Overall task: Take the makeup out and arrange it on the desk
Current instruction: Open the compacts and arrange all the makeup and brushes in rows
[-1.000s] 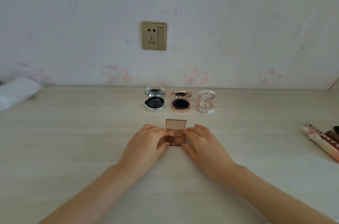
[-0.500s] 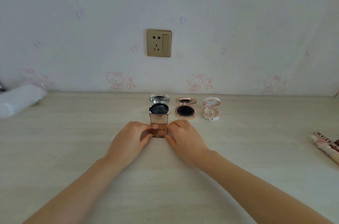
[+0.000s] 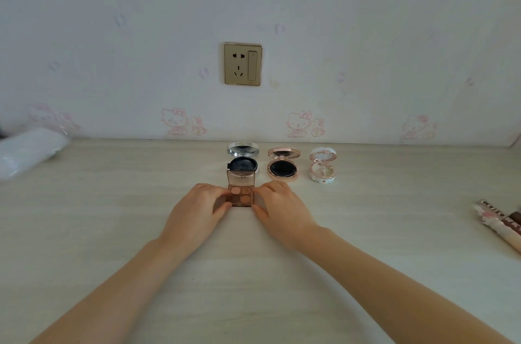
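Note:
A small brown eyeshadow palette (image 3: 241,193) with its clear lid raised rests on the pale desk (image 3: 112,216). My left hand (image 3: 197,211) grips its left side and my right hand (image 3: 282,209) grips its right side. Just behind it, near the wall, three open round compacts stand in a row: a silver one (image 3: 242,159), a rose-gold one (image 3: 282,164) and a small white flowered one (image 3: 322,166). The palette's lid overlaps the front of the silver compact.
A white bag (image 3: 26,152) lies at the desk's far left by the wall. Patterned makeup tubes (image 3: 499,221) lie at the right edge. A gold wall socket (image 3: 243,64) sits above the compacts.
Both hands have slid the open palette away from me and to the left, from the desk's middle up to a spot right in front of the silver compact.

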The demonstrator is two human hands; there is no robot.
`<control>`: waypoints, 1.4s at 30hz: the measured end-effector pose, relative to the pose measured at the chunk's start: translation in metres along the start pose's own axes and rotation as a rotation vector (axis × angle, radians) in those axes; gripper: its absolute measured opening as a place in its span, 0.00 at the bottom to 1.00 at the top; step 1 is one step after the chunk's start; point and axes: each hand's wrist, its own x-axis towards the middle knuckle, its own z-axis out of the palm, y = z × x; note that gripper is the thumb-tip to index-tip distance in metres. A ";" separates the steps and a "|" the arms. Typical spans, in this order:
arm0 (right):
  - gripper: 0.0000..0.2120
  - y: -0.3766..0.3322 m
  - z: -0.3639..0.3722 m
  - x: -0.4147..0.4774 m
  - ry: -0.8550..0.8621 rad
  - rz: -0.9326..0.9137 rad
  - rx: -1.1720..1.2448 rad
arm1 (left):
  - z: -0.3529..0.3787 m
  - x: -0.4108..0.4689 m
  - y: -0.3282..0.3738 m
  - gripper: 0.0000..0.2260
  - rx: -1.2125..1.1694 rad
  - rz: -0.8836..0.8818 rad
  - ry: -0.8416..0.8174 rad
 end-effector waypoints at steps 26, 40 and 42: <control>0.20 0.140 -0.094 -0.198 0.152 0.385 -0.159 | 0.088 -0.013 0.192 0.13 -0.144 0.421 -0.147; 0.15 0.234 -0.154 -0.263 0.264 0.584 -0.263 | 0.162 0.024 0.330 0.11 -0.296 0.569 -0.222; 0.15 0.254 -0.161 -0.263 0.263 0.614 -0.255 | 0.174 0.034 0.349 0.10 -0.322 0.582 -0.221</control>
